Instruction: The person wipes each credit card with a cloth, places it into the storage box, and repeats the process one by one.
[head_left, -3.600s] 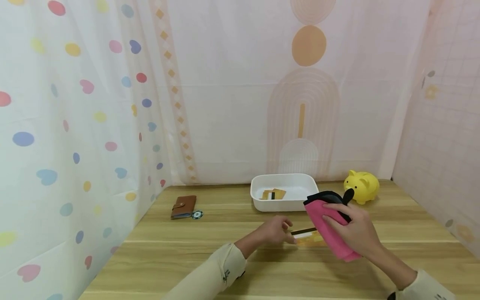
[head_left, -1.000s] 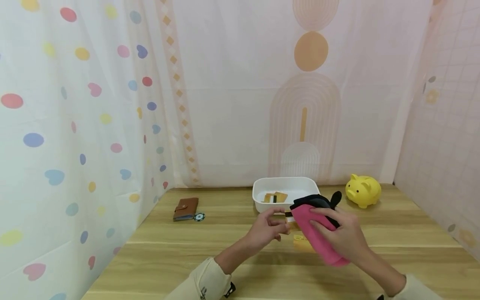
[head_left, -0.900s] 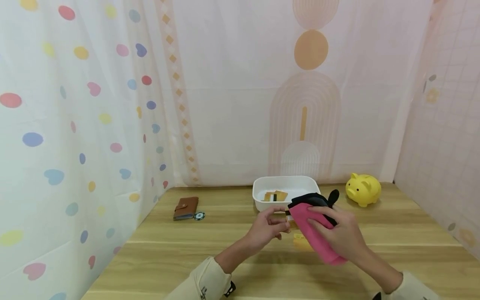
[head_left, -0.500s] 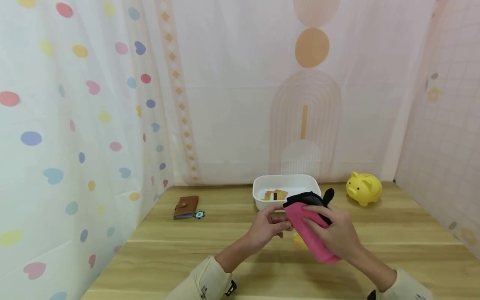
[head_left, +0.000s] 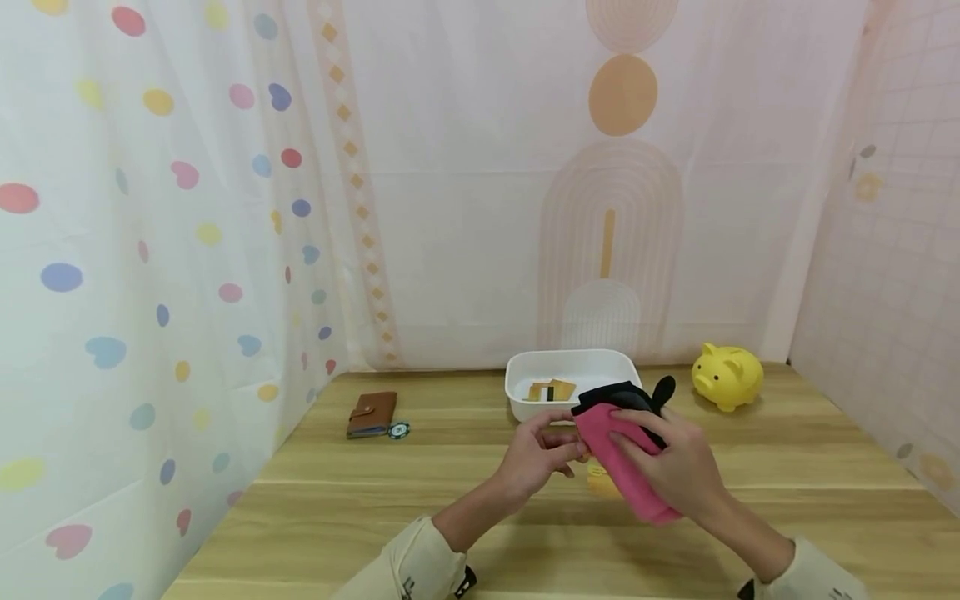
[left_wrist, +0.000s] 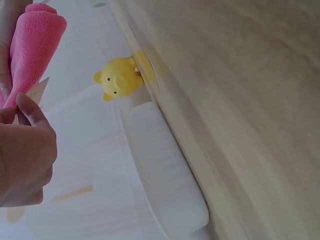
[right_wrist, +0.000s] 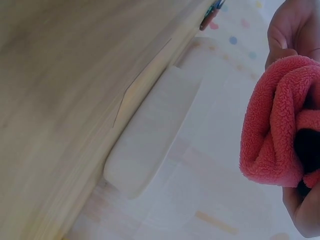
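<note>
My right hand [head_left: 678, 462] grips a folded fuzzy pink cloth [head_left: 618, 462] with black parts and a black rounded tab at its top. Close against the cloth's left edge, my left hand [head_left: 532, 462] pinches a card. Most of that card is hidden behind the cloth in the head view; in the left wrist view a pale corner of the card [left_wrist: 39, 92] sticks out beside the cloth. On the table below lies another card, a yellow-orange one [head_left: 600, 482], partly covered by the cloth from this angle.
Behind the hands stands a white tray [head_left: 517, 408] with several gold cards [head_left: 555, 390] in it. A yellow piggy bank [head_left: 727, 377] is at the back right. To the left lie a brown wallet [head_left: 372, 415] and a poker chip [head_left: 399, 430] on the wooden table [head_left: 360, 517].
My left hand has lifted a card from the table to the cloth's edge. The cloth has shifted left over the last second, and now covers most of the card.
</note>
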